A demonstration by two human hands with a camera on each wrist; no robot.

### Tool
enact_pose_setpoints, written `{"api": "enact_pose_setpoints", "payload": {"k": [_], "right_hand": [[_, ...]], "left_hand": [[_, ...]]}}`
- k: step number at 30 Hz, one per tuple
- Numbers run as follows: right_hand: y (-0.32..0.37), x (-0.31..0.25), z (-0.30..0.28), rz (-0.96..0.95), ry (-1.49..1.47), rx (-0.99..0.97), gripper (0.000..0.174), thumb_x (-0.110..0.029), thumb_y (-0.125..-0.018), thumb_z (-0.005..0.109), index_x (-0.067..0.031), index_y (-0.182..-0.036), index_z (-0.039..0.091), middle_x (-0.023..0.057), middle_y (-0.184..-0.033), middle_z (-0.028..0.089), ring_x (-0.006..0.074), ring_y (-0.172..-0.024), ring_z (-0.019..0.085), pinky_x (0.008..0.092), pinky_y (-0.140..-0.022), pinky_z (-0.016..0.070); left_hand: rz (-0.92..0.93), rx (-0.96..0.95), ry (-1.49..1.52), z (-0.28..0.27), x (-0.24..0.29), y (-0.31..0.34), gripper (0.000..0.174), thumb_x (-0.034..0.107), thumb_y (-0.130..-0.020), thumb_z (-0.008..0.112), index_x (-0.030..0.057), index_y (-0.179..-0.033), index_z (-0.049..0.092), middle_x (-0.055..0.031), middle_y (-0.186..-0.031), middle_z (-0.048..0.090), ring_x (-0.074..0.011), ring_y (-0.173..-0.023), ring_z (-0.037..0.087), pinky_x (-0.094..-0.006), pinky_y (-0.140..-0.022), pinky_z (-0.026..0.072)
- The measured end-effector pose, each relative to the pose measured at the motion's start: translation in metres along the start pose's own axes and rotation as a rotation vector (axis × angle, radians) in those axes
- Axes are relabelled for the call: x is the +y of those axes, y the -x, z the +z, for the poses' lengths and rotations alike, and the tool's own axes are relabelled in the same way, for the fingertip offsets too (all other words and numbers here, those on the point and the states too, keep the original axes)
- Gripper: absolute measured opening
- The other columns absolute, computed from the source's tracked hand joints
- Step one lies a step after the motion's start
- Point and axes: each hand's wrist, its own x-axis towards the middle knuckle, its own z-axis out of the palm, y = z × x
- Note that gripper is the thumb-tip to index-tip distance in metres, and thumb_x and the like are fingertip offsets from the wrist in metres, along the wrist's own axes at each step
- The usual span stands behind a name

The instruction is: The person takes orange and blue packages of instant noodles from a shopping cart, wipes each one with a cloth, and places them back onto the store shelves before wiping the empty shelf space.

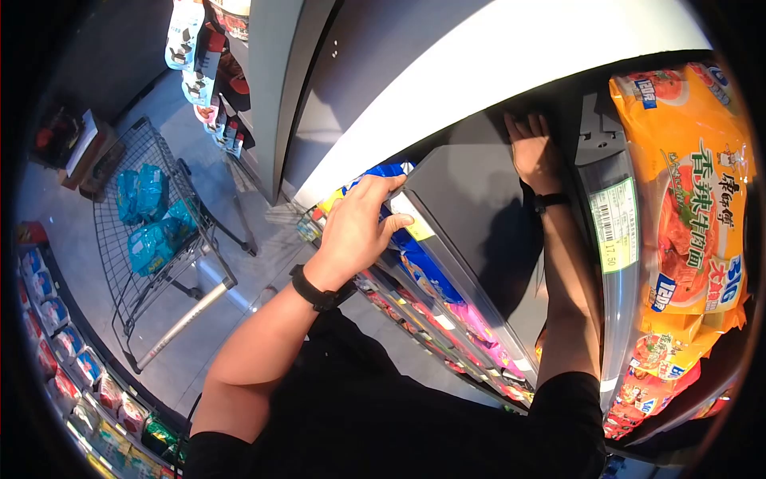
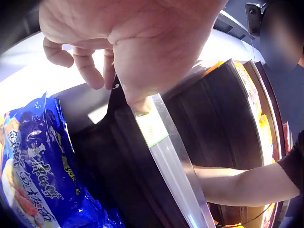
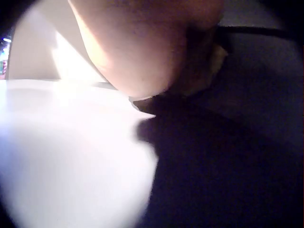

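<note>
- Supermarket aisle with a grey floor; a wire trolley (image 1: 195, 311) carrying teal packs (image 1: 152, 223) stands at the left of the head frame, apart from the shelving
- At centre frame the left hand (image 1: 359, 227) curls its fingers over the price rail (image 2: 166, 156), thumb on the label strip; the grip looks like a brace for the lean
- Upper centre, the right hand (image 1: 533, 152) lies deep on the bare dark shelf (image 1: 471, 199), fingers straight and close together, holding nothing
- Blue noodle packs (image 2: 33, 161) sit just beside the left hand; orange noodle packs (image 1: 694, 184) fill the right edge, printed faces outward
</note>
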Motion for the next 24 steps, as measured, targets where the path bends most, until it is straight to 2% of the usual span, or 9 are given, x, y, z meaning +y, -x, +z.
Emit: {"api": "enact_pose_setpoints", "payload": {"k": [3,11,13,16,19,21,23,24], "right_hand": [[0.023,-0.005,0.025,0.023,0.042,0.038,0.061,-0.019,-0.103,0.055,-0.0155,-0.163,0.049,0.0073,-0.158,0.059,0.037,-0.146,0.049,0.0531,-0.129,0.0309],[0.159,-0.008,0.039,0.198,-0.152,-0.209,0.057,-0.016,-0.101,0.054,-0.0082,-0.157,0.054,0.0184,-0.157,0.055,0.0414,-0.145,0.05,0.0524,-0.125,0.0363],[0.202,-0.008,0.041,0.268,-0.21,-0.281,0.056,-0.015,-0.1,0.054,-0.0064,-0.155,0.055,0.0212,-0.157,0.054,0.0426,-0.145,0.051,0.0523,-0.124,0.0377],[0.255,-0.009,0.049,0.384,-0.288,-0.366,0.054,-0.014,-0.099,0.054,-0.0037,-0.152,0.057,0.0254,-0.157,0.053,0.0442,-0.144,0.051,0.052,-0.123,0.0397],[0.297,-0.01,0.069,0.507,-0.336,-0.386,0.053,-0.013,-0.098,0.054,-0.0009,-0.15,0.059,0.0295,-0.157,0.052,0.0459,-0.144,0.052,0.0518,-0.122,0.0417],[0.322,-0.008,0.096,0.591,-0.336,-0.341,0.052,-0.012,-0.098,0.054,0.0009,-0.148,0.06,0.0323,-0.157,0.051,0.047,-0.143,0.052,0.0516,-0.121,0.0431],[0.304,-0.009,0.072,0.685,-0.153,-0.394,0.046,-0.013,-0.099,0.052,0.0006,-0.141,0.065,0.031,-0.146,0.061,0.0459,-0.136,0.057,0.0525,-0.117,0.0452],[0.32,-0.001,0.1,0.804,-0.226,-0.257,0.041,-0.016,-0.099,0.054,-0.0002,-0.135,0.068,0.0291,-0.137,0.066,0.0442,-0.13,0.061,0.0535,-0.113,0.0472]], "left_hand": [[-0.01,-0.001,-0.002,0.0,0.001,0.003,0.059,0.027,-0.09,0.087,0.0026,-0.139,0.064,-0.0173,-0.118,0.069,-0.0337,-0.092,0.069,-0.0421,-0.083,0.0568],[-0.019,0.007,0.006,0.008,-0.004,0.005,0.063,0.026,-0.09,0.087,0.0064,-0.145,0.064,-0.0131,-0.119,0.07,-0.0255,-0.082,0.066,-0.0375,-0.077,0.0558],[-0.087,-0.024,0.039,0.004,0.003,0.003,0.055,0.02,-0.09,0.087,0.0036,-0.138,0.065,-0.0176,-0.128,0.072,-0.039,-0.117,0.072,-0.0459,-0.097,0.0584],[-0.084,-0.038,0.025,0.004,0.003,0.004,0.056,0.021,-0.092,0.086,0.0043,-0.14,0.064,-0.0178,-0.13,0.072,-0.0392,-0.119,0.071,-0.0458,-0.098,0.0581],[-0.033,-0.001,-0.009,0.008,-0.003,0.005,0.062,0.024,-0.091,0.088,0.0069,-0.145,0.064,-0.0111,-0.12,0.069,-0.0217,-0.08,0.064,-0.0354,-0.075,0.0546],[-0.044,-0.012,-0.009,0.009,-0.003,0.005,0.063,0.024,-0.091,0.088,0.0071,-0.146,0.064,-0.0109,-0.12,0.069,-0.021,-0.079,0.064,-0.035,-0.075,0.0547],[-0.036,-0.013,-0.001,0.009,-0.004,0.005,0.063,0.024,-0.091,0.087,0.0072,-0.147,0.063,-0.0109,-0.12,0.069,-0.0208,-0.079,0.064,-0.0348,-0.075,0.0548],[-0.037,-0.022,-0.011,0.009,-0.004,0.005,0.062,0.024,-0.093,0.087,0.0075,-0.148,0.063,-0.011,-0.12,0.069,-0.0207,-0.08,0.064,-0.0348,-0.076,0.055]]}}
